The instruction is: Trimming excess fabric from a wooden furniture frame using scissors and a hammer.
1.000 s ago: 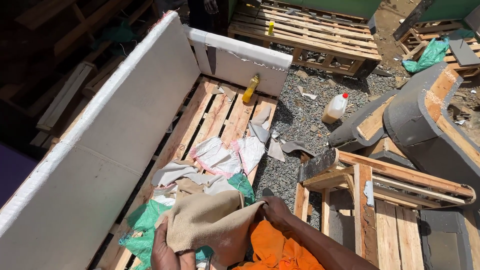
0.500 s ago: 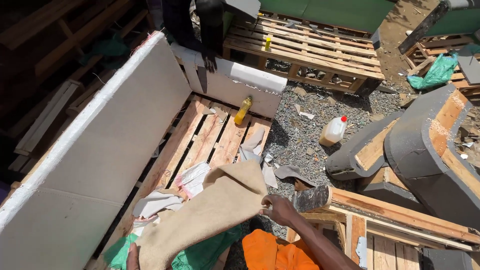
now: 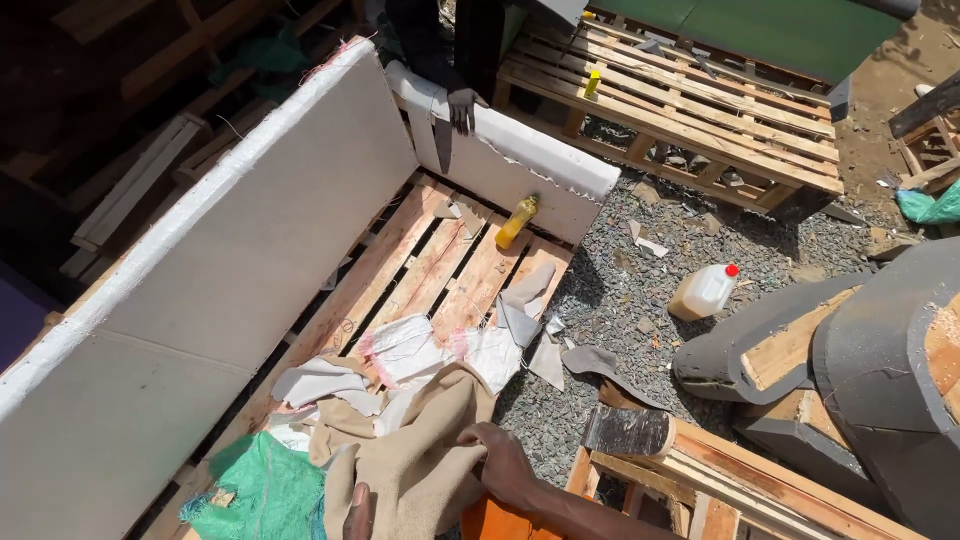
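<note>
A white padded panel [image 3: 230,290] is stood along the left edge of the slatted frame [image 3: 440,250]. Green mesh [image 3: 265,490] is laid at the near left corner. The left hand [image 3: 358,515] is seen only at a fingertip under the tan cloth [image 3: 420,460]; its grip cannot be told. The right hand [image 3: 500,455] is closed on the cloth's right edge. Open gravel [image 3: 620,300] is left to the right, with a white jug [image 3: 705,290] on it.

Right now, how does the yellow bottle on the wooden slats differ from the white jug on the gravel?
The yellow bottle is slim and leans against the white padded panel; the white jug is broader, with a red cap. The bottle rests on wooden slats, the jug on gravel. Neither is near the hands.
</note>
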